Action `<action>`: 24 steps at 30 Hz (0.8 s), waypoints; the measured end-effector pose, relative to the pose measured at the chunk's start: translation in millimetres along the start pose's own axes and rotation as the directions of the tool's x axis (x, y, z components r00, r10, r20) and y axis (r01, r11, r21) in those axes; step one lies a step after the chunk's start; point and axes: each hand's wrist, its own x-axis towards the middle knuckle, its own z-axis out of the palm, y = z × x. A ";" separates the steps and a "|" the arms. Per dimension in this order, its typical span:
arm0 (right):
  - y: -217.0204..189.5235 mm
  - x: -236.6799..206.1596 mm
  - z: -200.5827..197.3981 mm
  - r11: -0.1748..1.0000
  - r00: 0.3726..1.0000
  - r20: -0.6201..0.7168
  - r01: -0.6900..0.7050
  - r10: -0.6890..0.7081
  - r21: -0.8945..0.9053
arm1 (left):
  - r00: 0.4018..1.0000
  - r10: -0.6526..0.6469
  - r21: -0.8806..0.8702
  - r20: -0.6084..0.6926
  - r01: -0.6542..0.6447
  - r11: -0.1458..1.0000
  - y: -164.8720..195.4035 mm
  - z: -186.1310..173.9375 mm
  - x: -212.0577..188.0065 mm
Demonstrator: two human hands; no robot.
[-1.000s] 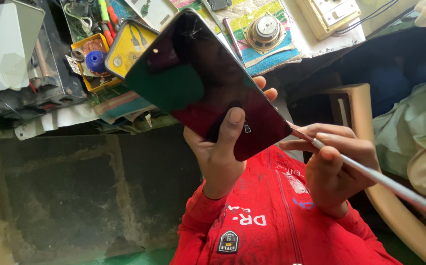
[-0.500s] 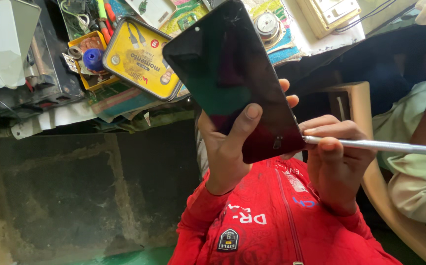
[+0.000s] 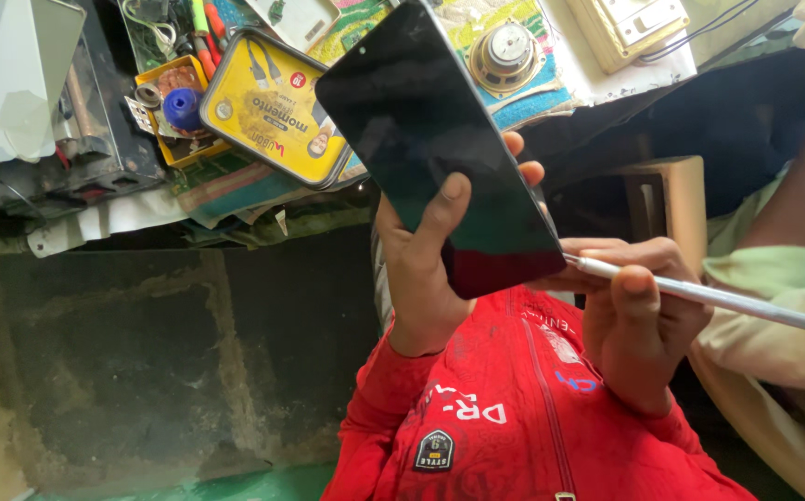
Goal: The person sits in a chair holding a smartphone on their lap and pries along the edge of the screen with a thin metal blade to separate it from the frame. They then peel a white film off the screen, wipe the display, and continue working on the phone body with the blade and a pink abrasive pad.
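A dark smartphone (image 3: 440, 148) is held upright-tilted in the left hand (image 3: 430, 269), above the lap and in front of the cluttered bench (image 3: 606, 79). The grip of that hand is clamped on the phone: the thumb is pressed across the black glass near its lower part, and fingertips are seen wrapped around the far edge. The screen is dark and glossy, with a reddish tint at the lower corner.

A slim white-grey tool (image 3: 699, 295), shaped like a pen or rod, is held in the right hand (image 3: 639, 320). The grip there is closed around the shaft, and the tool's tip is brought right up to the lower right edge of the phone; whether it actually touches cannot be told. The long end of the tool is pointed away to the right.

Both forearms are covered by red sleeves of a red zipped jacket (image 3: 514, 427).

On the bench behind the phone, a yellow tin box (image 3: 268, 107) is seen, partly hidden by the phone's upper corner. A blue cap (image 3: 182, 107) lies just beside it in a small orange tray, and a round metal speaker part (image 3: 506, 51) is set to the right. A clear glass sheet (image 3: 18, 74) is propped at the far left.
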 end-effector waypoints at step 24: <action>28.9 8.0 9.3 0.997 0.997 0.067 0.036 -0.041 0.065 | 0.993 0.112 -0.060 -0.047 -0.114 0.992 -18.2 -9.9 8.4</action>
